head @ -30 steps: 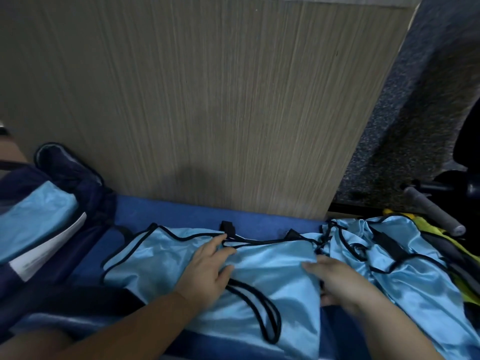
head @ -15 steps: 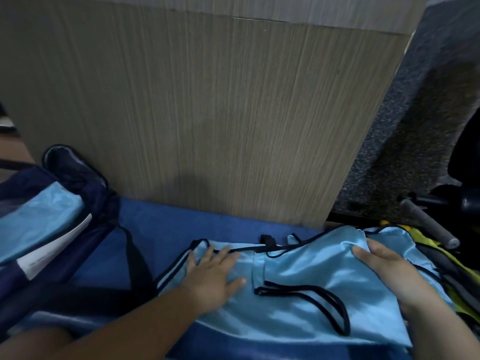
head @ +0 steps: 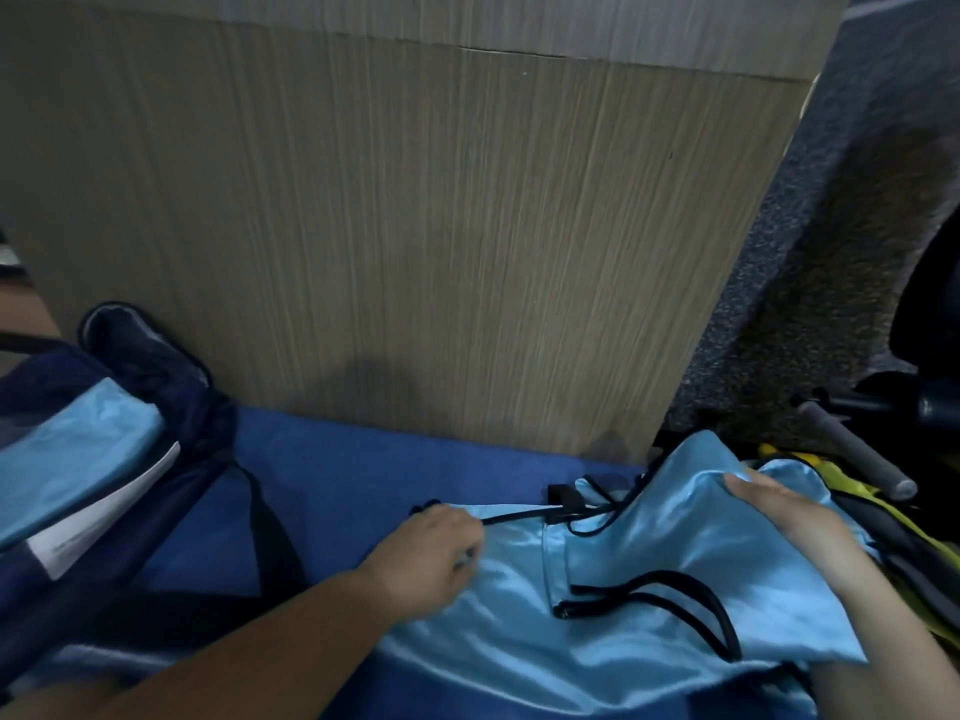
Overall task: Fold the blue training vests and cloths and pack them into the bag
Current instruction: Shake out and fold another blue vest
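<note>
A shiny light-blue training vest with black trim lies crumpled on a dark blue cloth in front of me. My left hand grips the vest's left edge with curled fingers. At the vest's upper right, my right hand holds a raised fold of the fabric. A dark navy bag stands open at the left, with folded light-blue fabric and a white paper inside it.
A tall wood-grain panel rises right behind the cloth. Yellow-green fabric lies at the right edge, under my right hand. A grey handle and dark chair parts stand on speckled carpet at the far right.
The vest has been drawn to the right and bunched narrower. My left hand went from flat on the fabric to curled on its edge. My right hand lifted the right side.
</note>
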The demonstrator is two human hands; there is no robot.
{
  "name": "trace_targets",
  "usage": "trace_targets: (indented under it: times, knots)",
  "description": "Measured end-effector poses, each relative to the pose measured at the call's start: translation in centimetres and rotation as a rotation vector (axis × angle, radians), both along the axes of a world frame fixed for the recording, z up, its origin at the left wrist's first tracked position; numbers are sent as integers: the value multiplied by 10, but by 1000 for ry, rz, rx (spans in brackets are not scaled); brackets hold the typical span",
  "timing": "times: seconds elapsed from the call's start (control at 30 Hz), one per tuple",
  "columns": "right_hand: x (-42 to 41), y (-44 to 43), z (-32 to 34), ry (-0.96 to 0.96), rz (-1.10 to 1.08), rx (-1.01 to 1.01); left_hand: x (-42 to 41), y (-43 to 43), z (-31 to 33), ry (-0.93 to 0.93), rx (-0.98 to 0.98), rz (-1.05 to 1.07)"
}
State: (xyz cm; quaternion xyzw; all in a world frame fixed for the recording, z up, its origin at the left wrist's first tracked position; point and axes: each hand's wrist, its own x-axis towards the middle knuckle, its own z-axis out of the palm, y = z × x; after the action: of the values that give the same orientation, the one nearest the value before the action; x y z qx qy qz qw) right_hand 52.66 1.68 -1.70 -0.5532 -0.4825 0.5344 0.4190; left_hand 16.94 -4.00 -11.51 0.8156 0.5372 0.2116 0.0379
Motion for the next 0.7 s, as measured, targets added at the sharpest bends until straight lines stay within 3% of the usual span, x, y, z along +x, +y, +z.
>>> trace_targets:
  times: [0.23, 0.4, 0.47, 0.53, 0.6, 0.7]
  knots:
    - [3, 4, -1, 8, -38, -59, -9, 16, 4, 196, -432, 91]
    - [-7, 7, 5, 103, -18, -39, -3, 14, 15, 160, -524, 220]
    - [-22, 11, 7, 148, 4, -24, 7, 9, 23, -18, -426, 206]
    - [-51, 0, 16, 103, 66, 40, 19, 0, 39, -310, -349, 178]
    - [-89, -16, 22, 26, 150, 102, 31, -6, 58, -764, -478, 175]
    - [-146, -41, 10, 172, 295, 119, 36, -7, 75, -1323, -777, 186]
